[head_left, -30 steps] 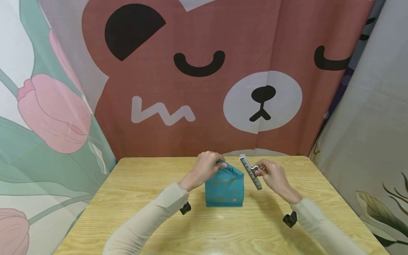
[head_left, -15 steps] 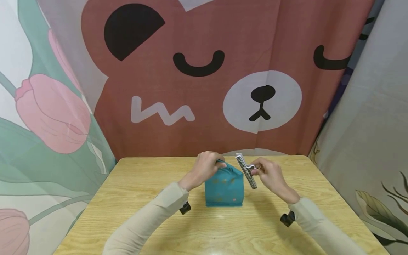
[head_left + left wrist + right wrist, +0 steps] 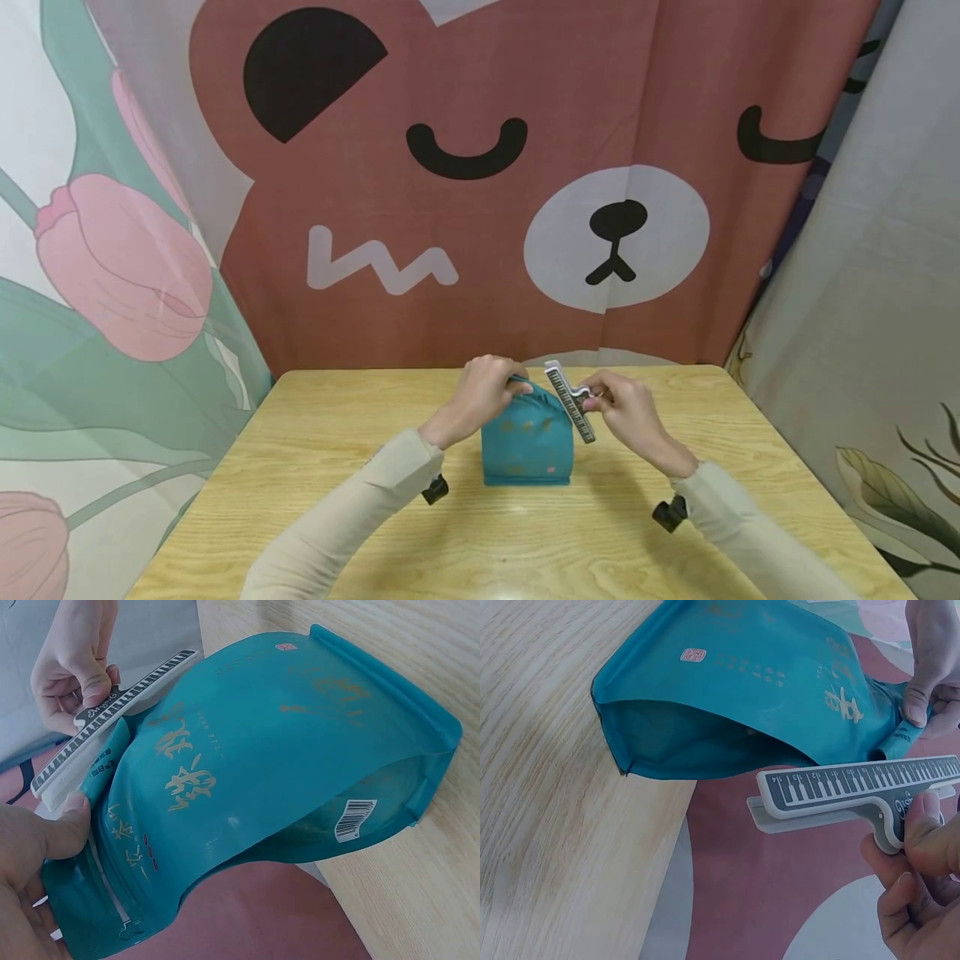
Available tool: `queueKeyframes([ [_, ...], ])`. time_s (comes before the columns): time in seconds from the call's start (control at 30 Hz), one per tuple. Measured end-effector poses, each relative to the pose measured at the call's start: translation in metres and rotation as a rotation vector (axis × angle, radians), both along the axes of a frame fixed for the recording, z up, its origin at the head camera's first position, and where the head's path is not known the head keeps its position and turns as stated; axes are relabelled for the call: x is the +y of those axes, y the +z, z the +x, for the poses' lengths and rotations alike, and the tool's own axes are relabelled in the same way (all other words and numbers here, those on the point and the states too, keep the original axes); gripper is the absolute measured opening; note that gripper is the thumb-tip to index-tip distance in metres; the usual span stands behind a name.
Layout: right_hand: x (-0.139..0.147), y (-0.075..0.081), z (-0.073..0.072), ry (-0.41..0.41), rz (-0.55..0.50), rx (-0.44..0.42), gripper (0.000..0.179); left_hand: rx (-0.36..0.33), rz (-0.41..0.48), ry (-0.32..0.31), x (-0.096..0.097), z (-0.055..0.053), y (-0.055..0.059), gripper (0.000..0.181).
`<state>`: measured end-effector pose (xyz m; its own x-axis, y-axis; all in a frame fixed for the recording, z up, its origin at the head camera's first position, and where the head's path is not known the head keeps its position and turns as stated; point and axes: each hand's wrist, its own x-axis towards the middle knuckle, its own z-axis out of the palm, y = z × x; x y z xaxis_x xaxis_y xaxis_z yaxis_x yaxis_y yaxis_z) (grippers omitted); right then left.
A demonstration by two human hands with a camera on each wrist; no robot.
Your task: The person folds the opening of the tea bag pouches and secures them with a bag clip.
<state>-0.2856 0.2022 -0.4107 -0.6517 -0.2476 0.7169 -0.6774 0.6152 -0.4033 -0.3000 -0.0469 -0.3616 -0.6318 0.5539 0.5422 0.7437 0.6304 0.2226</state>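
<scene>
Over the table, left fingers grip the teal bag (right fingers, a clip).

A rectangular table with a pale yellow wood-grain top has rounded far corners. Behind its far edge hangs a red-brown fabric curtain printed with a bear's face: black curved closed eyes, a black nose on an oval white muzzle. Along the table's left edge hangs a white curtain with large pink tulips and green leaves; along the right edge, a greyish curtain with leaves and dark twigs. Soft light glares near the middle of the near edge.
</scene>
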Motion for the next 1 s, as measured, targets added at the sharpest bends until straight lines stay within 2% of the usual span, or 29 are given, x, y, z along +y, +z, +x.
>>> queueKeyframes([
  [0.33,-0.0035,0.0018,-0.0012,0.032,0.015,-0.030,0.021,0.016,0.001,-0.003,0.0000,-0.0004,-0.0010,0.013],
  [0.63,-0.0012,0.0028,-0.0023,0.069,0.029,-0.103,0.020,0.009,-0.007,0.007,0.0000,-0.0002,-0.0011,0.014],
  [1.0,-0.0079,0.0035,-0.0013,0.032,0.030,0.015,0.021,0.013,0.000,0.009,-0.0001,-0.0002,-0.0013,0.016],
])
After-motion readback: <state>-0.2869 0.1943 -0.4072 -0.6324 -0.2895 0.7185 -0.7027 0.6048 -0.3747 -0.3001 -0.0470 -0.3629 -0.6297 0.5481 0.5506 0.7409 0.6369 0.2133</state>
